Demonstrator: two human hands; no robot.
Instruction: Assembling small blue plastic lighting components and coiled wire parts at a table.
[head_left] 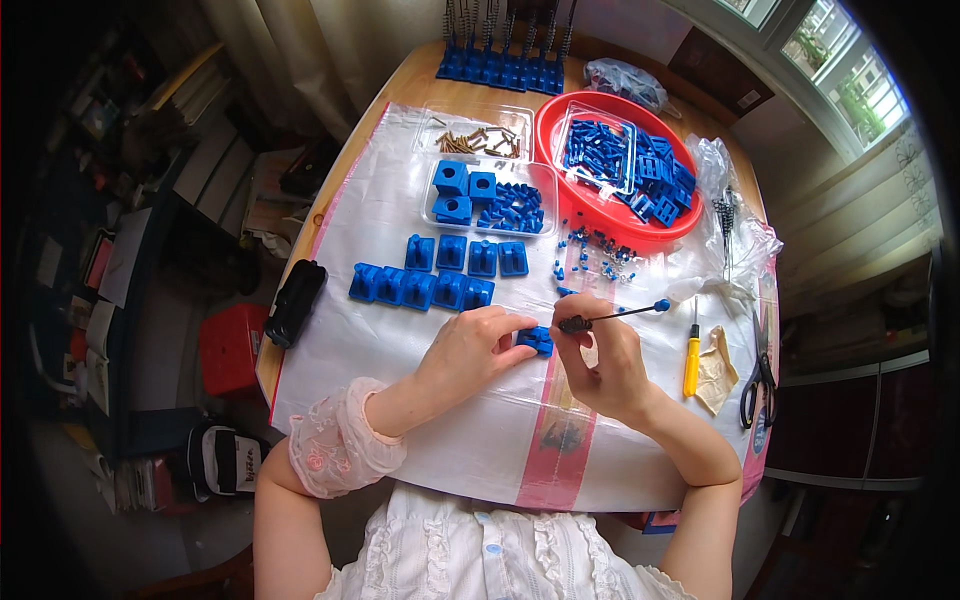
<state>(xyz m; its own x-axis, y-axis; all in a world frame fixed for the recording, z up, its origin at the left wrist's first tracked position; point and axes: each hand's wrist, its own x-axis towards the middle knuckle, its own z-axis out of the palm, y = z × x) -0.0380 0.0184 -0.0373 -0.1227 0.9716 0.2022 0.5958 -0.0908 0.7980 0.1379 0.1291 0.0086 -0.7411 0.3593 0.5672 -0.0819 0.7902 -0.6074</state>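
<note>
Head view: the left hand (470,350) was clenched on a small blue plastic block (537,340), fingertips pinching it just above the white plastic sheet (400,330) that covered the table. The right hand (605,365) gripped a thin black rod with a blue ball end (612,317); the rod's dark tip sat just right of the block, close to touching it, and its ball end pointed away to the right. Just beyond the left hand lay rows of blue blocks with posts (440,275). Farther beyond those stood a clear tray of blue parts (488,197) and a second clear tray of brass screws (478,141). Beyond the right hand, small blue and metal pieces (595,255) were scattered, with a red bowl of blue parts (615,165) behind them. Right of the right hand lay a yellow-handled screwdriver (692,362) and, farther out, black scissors (760,385). Well left of the left hand, a black case (295,300) rested at the table's edge.
</note>
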